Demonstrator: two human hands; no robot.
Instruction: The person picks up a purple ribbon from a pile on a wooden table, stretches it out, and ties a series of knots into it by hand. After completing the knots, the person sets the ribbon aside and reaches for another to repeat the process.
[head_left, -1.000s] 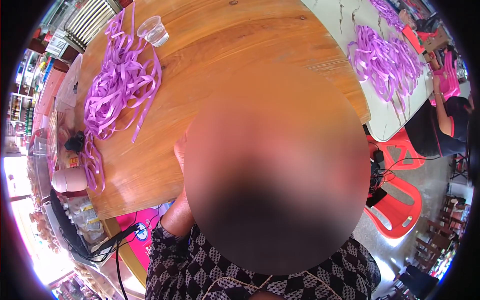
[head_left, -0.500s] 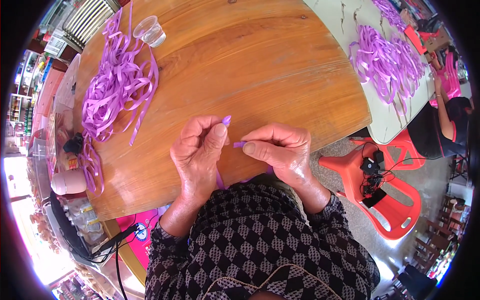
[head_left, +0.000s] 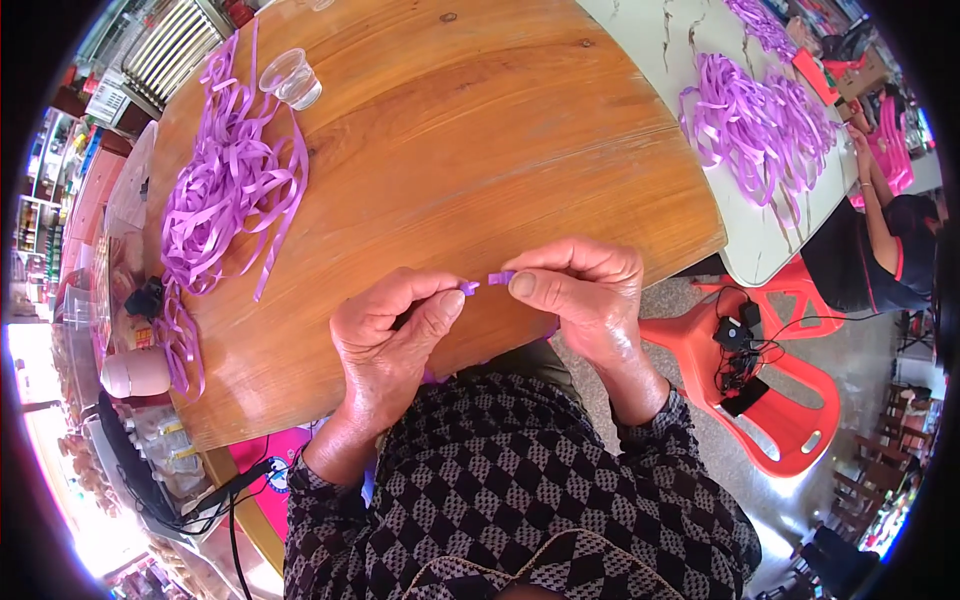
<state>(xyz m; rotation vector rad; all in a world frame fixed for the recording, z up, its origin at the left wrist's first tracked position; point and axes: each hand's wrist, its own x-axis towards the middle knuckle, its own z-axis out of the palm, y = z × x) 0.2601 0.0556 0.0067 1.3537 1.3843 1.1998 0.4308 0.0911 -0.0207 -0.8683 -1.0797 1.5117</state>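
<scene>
- Two small purple pieces at the centre, ends facing, a slim gap between: one (head_left: 469,287) on the left, the other (head_left: 500,278) on the right. Both held up above the near part of the wooden tabletop (head_left: 480,150).
- Left hand (head_left: 392,325), toward 8 o'clock of them: thumb and forefinger pinched on its piece, only the tip poking out; other fingers curled in.
- Right hand (head_left: 592,300), toward 3 o'clock: thumb and forefinger nipping the second piece, which projects past the thumb tip; remaining fingers bent behind.
- Purple strip (head_left: 430,377) peeks out at the near edge, 7 o'clock; link to the pinched pieces can't be traced.
- Tangled purple ribbon heap (head_left: 220,210), between 9 and 10; clear cup (head_left: 292,80) beside its upper part, between 10 and 11.
- Second purple ribbon heap (head_left: 765,125) at 2 o'clock, on a pale veined tabletop (head_left: 660,50).
- Orange-red stool (head_left: 690,345), between 3 and 4, bearing black cables (head_left: 735,370).
- Another person's forearm (head_left: 880,215) near 3.
</scene>
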